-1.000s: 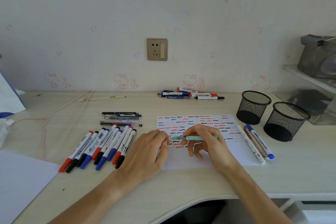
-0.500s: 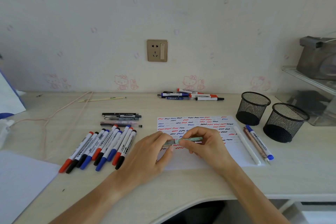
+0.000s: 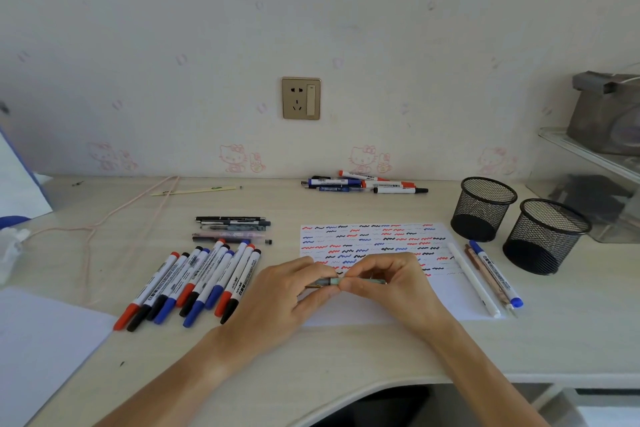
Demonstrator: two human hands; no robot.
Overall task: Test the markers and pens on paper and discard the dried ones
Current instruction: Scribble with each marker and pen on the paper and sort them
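Your left hand (image 3: 277,298) and right hand (image 3: 391,284) both pinch the pale green pen (image 3: 337,282), which looks light, stiff and slick, so grip its barrel firmly.

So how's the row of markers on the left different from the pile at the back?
The left row lies fanned side by side, slanting toward the person; the back pile lies crosswise along the wall, loosely stacked. The row holds more markers than the pile. Both mix red, blue and black caps on white barrels.
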